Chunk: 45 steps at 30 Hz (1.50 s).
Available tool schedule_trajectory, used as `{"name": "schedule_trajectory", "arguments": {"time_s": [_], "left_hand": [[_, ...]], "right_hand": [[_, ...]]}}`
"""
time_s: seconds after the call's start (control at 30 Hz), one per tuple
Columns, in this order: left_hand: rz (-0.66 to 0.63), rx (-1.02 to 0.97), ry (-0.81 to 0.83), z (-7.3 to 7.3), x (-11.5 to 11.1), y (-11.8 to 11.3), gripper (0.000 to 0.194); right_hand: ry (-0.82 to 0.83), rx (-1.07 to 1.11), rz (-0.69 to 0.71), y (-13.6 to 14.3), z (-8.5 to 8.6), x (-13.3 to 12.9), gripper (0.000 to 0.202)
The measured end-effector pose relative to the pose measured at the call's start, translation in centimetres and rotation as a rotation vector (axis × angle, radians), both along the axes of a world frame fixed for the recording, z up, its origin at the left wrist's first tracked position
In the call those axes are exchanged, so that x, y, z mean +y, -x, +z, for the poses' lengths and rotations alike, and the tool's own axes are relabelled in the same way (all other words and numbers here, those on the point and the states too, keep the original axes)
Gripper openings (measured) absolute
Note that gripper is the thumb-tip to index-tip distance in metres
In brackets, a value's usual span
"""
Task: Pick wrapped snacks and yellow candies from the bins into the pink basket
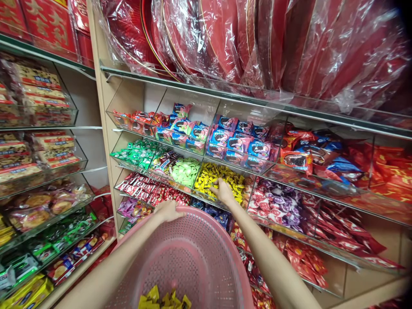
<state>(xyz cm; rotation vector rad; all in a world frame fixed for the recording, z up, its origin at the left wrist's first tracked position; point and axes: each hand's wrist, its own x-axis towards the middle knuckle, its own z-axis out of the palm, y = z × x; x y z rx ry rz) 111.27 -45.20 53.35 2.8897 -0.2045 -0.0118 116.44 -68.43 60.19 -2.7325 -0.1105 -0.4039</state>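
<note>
A large pink perforated basket [222, 244] is tilted below the shelves. My left hand [169, 211] grips its upper rim, fingers wrapped over the edge. Several yellow wrapped candies [164, 300] lie at the bottom of the basket. My right hand [222, 192] reaches into a clear bin of yellow wrapped candies [209, 171], its fingers apart at the surface of the pile. Nothing can be made out between those fingers.
Light green candies [185, 171] lie left of the yellow ones, purple and pink ones [277, 201] to the right. Blue and pink packets [238, 141] fill the bins above. A glass shelf [225, 96] bears red items in plastic. A wooden upright [102, 98] divides the left shelves.
</note>
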Motion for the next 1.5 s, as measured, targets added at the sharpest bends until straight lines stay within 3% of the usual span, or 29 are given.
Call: {"name": "schedule_trajectory", "arguments": {"time_s": [0.3,0.43,0.57,0.67,0.77,0.87,0.97,1.1,1.2,1.3,1.37,1.43,1.5], "left_hand": [[0.008,-0.001,0.005,-0.1,0.5,0.1,0.062],[0.005,-0.009,0.004,-0.1,0.8,0.2,0.064],[0.011,-0.012,-0.007,-0.1,0.9,0.1,0.066],[0.008,-0.002,-0.014,0.1,0.8,0.2,0.063],[0.009,0.009,-0.019,0.2,0.6,0.1,0.066],[0.014,0.027,-0.021,0.3,0.4,0.0,0.068],[-0.004,0.035,-0.012,0.5,0.2,0.1,0.065],[-0.022,0.035,0.000,0.8,0.2,0.4,0.060],[-0.022,0.027,0.003,0.8,0.3,0.5,0.059],[-0.024,0.024,0.005,0.7,0.3,0.4,0.058],[-0.024,0.024,0.005,0.7,0.4,0.4,0.059],[-0.026,0.024,0.007,0.6,0.4,0.4,0.059],[-0.026,0.023,0.009,0.6,0.5,0.4,0.058]], "right_hand": [[-0.092,-0.037,-0.032,-0.3,0.1,0.4,0.025],[-0.239,-0.108,-0.029,-0.8,0.5,-0.2,0.019],[-0.448,-0.185,0.002,-1.0,2.0,-0.9,0.028],[-0.600,-0.184,0.076,0.6,3.4,-0.7,0.039],[-0.700,-0.091,0.194,4.4,3.6,0.4,0.046],[-0.795,0.207,0.427,9.3,1.4,2.2,0.043],[-0.741,0.486,0.640,14.0,-2.9,4.2,0.035],[-0.558,0.760,0.722,18.5,-8.8,5.8,0.031],[-0.413,0.863,0.765,20.4,-11.5,6.2,0.031],[-0.360,0.936,0.806,21.2,-12.2,6.2,0.038],[-0.418,0.980,0.765,21.2,-11.9,6.3,0.045],[-0.622,1.043,0.674,21.0,-11.3,6.4,0.045],[-0.926,1.143,0.555,20.8,-10.8,6.5,0.039]]}}
